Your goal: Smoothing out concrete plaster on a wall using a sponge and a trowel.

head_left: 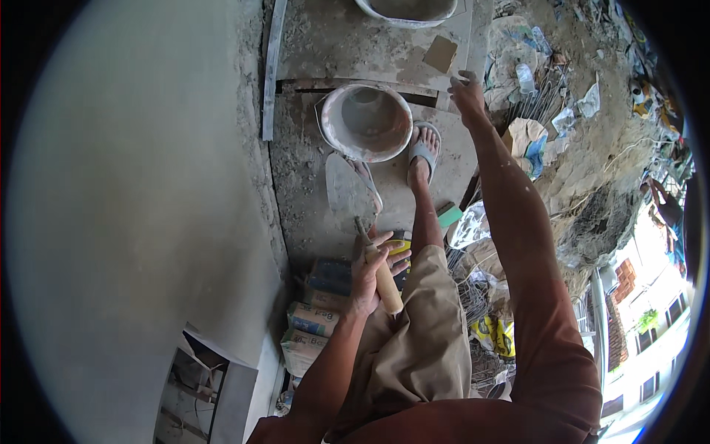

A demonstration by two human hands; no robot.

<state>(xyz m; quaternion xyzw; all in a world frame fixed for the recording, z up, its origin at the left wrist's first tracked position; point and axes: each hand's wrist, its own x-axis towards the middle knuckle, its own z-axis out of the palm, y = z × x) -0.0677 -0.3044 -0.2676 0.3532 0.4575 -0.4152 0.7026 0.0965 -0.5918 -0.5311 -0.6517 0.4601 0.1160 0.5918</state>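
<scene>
My left hand (364, 280) is closed around the wooden handle of a trowel (386, 283), held low in front of my shorts. The trowel's pale, rounded metal blade points away from me, over my left foot. My right arm reaches far forward. My right hand (467, 96) has its fingers apart and nothing visible in it. Just beyond its fingertips a flat brown square piece (441, 53) lies on the floor. Between my feet and the far boards stands a white bucket (326, 122), its inside coated with grey residue.
Another bucket (408, 24) stands at the far edge. A smooth plastered wall (148, 185) runs along the left, with a metal strip (273, 81) beside it. Stacked bags (310, 320) sit near my left leg. Rubble, wire and plastic scraps (547, 103) cover the ground at right.
</scene>
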